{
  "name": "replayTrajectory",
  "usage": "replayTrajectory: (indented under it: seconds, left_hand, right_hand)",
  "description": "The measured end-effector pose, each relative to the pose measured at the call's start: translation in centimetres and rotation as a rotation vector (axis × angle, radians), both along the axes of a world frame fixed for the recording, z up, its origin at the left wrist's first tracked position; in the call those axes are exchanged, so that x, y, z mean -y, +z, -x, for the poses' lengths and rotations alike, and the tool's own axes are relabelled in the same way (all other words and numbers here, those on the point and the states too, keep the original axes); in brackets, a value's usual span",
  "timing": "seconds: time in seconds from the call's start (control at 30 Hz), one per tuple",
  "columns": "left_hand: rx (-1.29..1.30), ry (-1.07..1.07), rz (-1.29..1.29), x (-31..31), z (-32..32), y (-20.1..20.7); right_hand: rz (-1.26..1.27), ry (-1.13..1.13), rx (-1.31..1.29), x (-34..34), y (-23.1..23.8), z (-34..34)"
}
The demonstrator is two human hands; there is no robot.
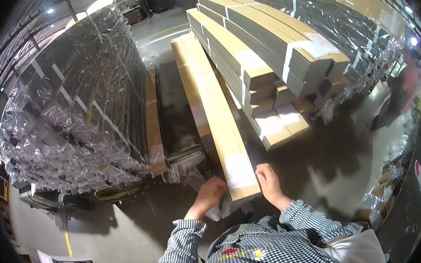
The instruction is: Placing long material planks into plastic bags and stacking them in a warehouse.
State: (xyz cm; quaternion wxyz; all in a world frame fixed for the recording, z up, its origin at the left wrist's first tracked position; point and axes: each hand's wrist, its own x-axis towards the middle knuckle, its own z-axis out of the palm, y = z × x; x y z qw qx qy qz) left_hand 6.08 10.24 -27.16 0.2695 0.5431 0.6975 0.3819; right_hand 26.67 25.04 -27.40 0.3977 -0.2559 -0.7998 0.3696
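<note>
Seemingly positioning long, rectangular tan cardboard bundle | left hand, right hand apart, flanking near end, grip unclear | next likely needs even support

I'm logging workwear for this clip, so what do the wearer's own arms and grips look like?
The left grip and right grip are bare, without gloves. The left sleeve and right sleeve have a small black and white check, gathered at cuffs that leave the wrists uncovered. No cables show.
</note>
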Motion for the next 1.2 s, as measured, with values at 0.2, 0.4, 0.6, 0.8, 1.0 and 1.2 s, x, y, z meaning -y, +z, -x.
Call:
replayTrajectory:
  seconds: [0.2, 0.4, 0.6, 0.8, 1.0, 1.2]
  left_hand:
    - [-0.052, 0.457, -0.251, -6.4, 2.7, -0.6]
    - [0.730, 0.516, -0.022, -7.3, 4.3, -2.3]
    - [0.555, 0.880, -0.145, -6.7, -3.9, -7.1]
    - [0.277, 0.804, 0.140, -6.0, -3.3, -16.2]
    - [0.076, 0.383, 0.422, -1.7, -3.4, -19.3]
    - [0.076, 0.615, 0.075, 1.3, -6.6, -5.7]
  right_hand:
    - [0.068, -0.144, -0.010, -6.4, -2.7, 8.2]
    - [0.290, 0.046, 0.119, -9.6, -2.7, 9.9]
    - [0.340, -0.246, 0.132, -5.0, -6.3, 6.6]
    - [0.403, -0.326, 0.438, -5.8, -15.9, 6.3]
    - [0.812, -0.024, 0.144, -6.6, -26.2, 4.7]
    - [0.364, 0.288, 0.012, -3.3, -5.3, 5.0]
